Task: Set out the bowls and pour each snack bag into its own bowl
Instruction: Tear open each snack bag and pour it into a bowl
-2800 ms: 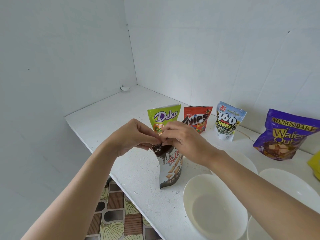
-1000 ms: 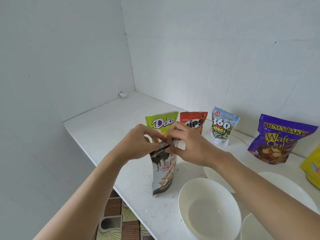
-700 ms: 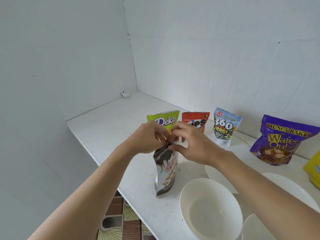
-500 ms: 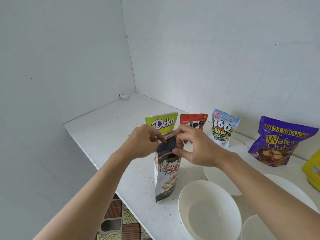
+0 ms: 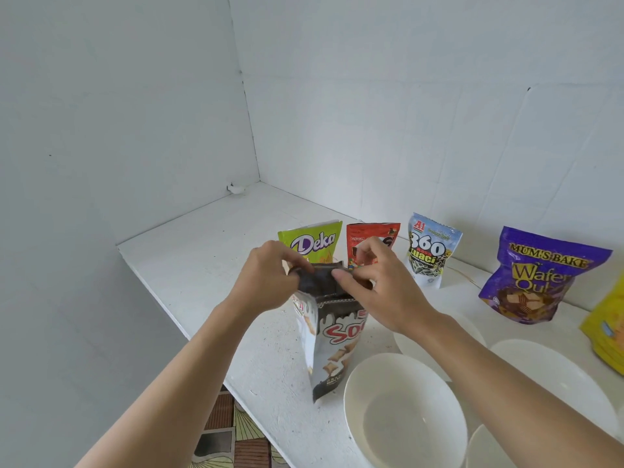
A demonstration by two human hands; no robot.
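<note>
nearest, right: shallow round white bowl (image 5: 401,410), empty, just beside the bag's foot, likely put there to take the pour. brown-and-white foil snack bag (image 5: 334,346) stands upright near the front edge of the white counter (image 5: 202,251). left hand (image 5: 266,282) and right hand (image 5: 378,292) each pinch its dark top strip between thumb and fingers. the strip looks partly torn free. another white bowl (image 5: 547,369) further right. far, upright by the wall, waiting: green deka pouch (image 5: 310,239), red pouch (image 5: 371,234), white-blue 360 pouch (image 5: 429,258), purple wafer pouch (image 5: 537,278).

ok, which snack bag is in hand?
The brown-and-white bag at the front edge: left hand and right hand pinch its top. The green, red, blue-white, purple and yellow bags sit behind, unheld.
</note>
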